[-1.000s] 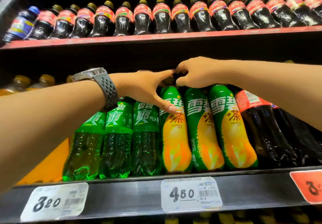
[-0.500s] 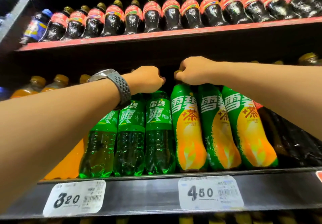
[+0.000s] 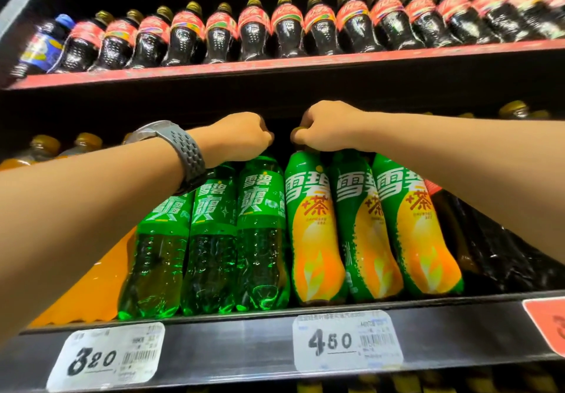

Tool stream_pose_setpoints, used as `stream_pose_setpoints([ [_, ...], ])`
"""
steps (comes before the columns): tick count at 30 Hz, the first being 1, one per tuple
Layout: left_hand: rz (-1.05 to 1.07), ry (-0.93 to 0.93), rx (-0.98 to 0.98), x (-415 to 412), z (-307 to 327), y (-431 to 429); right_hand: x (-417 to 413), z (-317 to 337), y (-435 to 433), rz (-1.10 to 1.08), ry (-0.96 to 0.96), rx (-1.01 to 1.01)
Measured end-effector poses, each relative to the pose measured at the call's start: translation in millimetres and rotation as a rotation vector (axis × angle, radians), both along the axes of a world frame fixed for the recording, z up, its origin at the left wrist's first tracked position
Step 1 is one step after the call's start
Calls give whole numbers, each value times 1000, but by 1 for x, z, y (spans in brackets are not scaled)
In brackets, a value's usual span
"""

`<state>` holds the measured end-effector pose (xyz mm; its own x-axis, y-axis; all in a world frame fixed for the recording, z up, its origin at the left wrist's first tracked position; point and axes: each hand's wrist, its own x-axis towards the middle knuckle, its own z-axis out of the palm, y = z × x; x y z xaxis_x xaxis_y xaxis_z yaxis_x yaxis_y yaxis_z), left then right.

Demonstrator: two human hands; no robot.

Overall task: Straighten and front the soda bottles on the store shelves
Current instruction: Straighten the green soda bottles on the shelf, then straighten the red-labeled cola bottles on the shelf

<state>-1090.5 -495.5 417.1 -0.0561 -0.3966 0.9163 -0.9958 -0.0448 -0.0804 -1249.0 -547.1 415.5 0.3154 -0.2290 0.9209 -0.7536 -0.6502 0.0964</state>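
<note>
green bottle (image 3: 262, 227) top inside tight left hand (image 3: 241, 140) at frame centre; yellow-green bottle (image 3: 312, 230) cap inside tight right hand (image 3: 331, 129)

Three clear green soda bottles (image 3: 263, 239), three green-and-yellow bottles (image 3: 315, 239), two white price tags (image 3: 105, 356), one blue-capped bottle (image 3: 39, 47)

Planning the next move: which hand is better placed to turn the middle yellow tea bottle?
Right hand, likely: it grips the cap next to the middle yellow tea bottle; the left hand is over the clear green bottles.

L hand (image 3: 241, 140) hides green bottle's (image 3: 263, 224) cap; grip unclear.
</note>
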Motion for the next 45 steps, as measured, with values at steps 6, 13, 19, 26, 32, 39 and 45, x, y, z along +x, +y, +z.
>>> stream_pose_setpoints([
  [6,-24,-132,-80,-27,2,2,-30,4,5,-170,114,-24],
  [13,11,-212,-25,-54,-4,-16,-56,5,-2,-322,216,-9],
  [19,-17,-237,-53,-80,-3,-24,-91,3,-5,-387,308,37],
  [26,8,-127,-21,-94,-1,-40,-100,3,-18,-316,243,-124],
  [32,-15,-18,-69,-97,2,-43,-108,5,-24,-234,226,-156],
  [39,-47,-43,-129,-94,-1,-45,-153,-1,-26,-194,150,-173],
  [45,-217,-126,-207,-138,-12,-47,-211,-6,-39,-313,48,-50],
])
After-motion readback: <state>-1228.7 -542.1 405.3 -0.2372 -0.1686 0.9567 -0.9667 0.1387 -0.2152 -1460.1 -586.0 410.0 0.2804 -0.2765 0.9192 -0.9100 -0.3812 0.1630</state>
